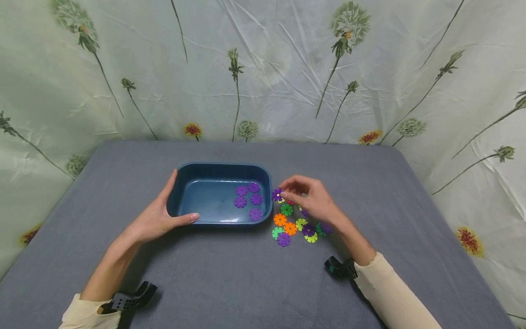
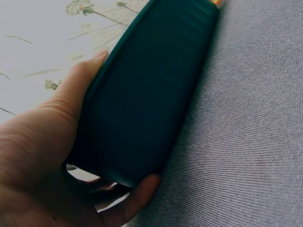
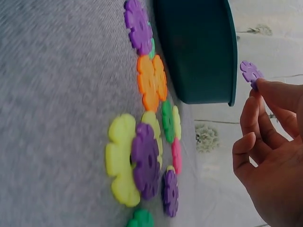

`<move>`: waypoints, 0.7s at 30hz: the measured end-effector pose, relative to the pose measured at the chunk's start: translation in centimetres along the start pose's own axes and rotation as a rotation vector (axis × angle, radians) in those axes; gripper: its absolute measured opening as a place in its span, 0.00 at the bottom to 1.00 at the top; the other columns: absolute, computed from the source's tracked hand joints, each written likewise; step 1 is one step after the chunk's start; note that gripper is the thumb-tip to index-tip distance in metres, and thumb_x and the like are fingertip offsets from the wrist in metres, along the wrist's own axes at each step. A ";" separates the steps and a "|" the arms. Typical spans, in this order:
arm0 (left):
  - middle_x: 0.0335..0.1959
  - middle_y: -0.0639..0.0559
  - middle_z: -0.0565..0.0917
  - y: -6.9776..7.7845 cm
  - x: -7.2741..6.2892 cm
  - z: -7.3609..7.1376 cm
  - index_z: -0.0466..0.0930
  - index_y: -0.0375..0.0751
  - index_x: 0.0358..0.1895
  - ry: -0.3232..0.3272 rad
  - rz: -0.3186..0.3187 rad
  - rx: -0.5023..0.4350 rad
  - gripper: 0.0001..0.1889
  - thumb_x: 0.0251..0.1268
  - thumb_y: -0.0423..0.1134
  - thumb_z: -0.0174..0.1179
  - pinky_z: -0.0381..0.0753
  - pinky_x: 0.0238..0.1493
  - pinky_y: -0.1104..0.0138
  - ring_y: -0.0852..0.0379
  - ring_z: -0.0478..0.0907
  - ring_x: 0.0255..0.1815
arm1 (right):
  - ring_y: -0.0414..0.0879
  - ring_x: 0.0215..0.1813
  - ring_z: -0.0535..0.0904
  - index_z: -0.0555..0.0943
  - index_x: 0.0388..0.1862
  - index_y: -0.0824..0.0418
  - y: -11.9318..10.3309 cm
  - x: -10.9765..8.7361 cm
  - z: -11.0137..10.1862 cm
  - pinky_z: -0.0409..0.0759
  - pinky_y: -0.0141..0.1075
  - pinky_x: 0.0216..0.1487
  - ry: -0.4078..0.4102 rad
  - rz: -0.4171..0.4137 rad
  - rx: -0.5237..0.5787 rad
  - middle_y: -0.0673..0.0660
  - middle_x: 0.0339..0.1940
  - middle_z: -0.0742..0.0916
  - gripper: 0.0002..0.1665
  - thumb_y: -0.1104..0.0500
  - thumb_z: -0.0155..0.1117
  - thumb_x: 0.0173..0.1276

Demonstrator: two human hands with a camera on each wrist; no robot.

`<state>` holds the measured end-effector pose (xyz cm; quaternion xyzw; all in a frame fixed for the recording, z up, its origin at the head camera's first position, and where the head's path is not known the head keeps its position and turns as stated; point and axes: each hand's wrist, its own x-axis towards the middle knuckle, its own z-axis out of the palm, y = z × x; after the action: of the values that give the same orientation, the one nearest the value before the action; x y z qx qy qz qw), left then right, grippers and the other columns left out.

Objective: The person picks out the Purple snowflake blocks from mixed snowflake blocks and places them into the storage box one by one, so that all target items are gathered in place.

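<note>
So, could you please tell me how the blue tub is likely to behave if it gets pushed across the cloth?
The blue tub looks like thin moulded plastic, so probably light and stiff. Its base is wide and its walls low, so tipping seems unlikely. The grey cloth is woven and may drag, though the left hand grips one end, which should steady it.
</note>
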<state>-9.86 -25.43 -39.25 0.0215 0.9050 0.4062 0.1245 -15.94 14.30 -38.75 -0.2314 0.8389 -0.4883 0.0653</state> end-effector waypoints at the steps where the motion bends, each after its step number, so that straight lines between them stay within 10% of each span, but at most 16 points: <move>1: 0.87 0.35 0.32 0.0 0.0 0.0 0.18 0.63 0.84 0.001 0.001 0.000 0.70 0.59 0.57 0.75 0.50 0.71 0.21 0.19 0.39 0.83 | 0.49 0.38 0.80 0.87 0.51 0.57 -0.1 0.1 0.1 0.80 0.32 0.38 -0.006 -0.001 0.003 0.55 0.41 0.88 0.09 0.59 0.69 0.74; 21: 0.87 0.34 0.32 -0.1 -0.1 -0.1 0.18 0.63 0.83 -0.007 0.017 -0.002 0.70 0.59 0.57 0.74 0.51 0.71 0.21 0.19 0.40 0.83 | 0.48 0.44 0.82 0.88 0.49 0.54 -1.4 1.4 2.2 0.82 0.34 0.43 -0.091 -0.007 0.046 0.52 0.43 0.89 0.08 0.58 0.69 0.74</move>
<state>-9.83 -25.59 -39.24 0.0304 0.9041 0.4078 0.1240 -15.96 11.33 -38.57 -0.2546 0.8230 -0.4965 0.1067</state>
